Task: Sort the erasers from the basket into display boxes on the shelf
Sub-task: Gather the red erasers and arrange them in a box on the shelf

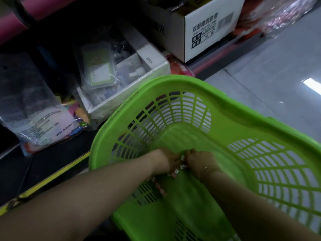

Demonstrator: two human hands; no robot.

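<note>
— What's on the left?
— A clear bag [37,117], then a white box [128,87] on the shelf.
— And the hands?
— Both are down in the green basket [208,108]. Left hand [165,160] and right hand [198,160] meet, fingers curled round small erasers [175,171].

You are viewing a dim, soft-focus scene; glare is flaring on the floor [312,85], edges blurring and bending.

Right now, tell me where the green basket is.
Head view, lower right: the green basket sits on the floor beside the white display box, both hands inside it.
</note>
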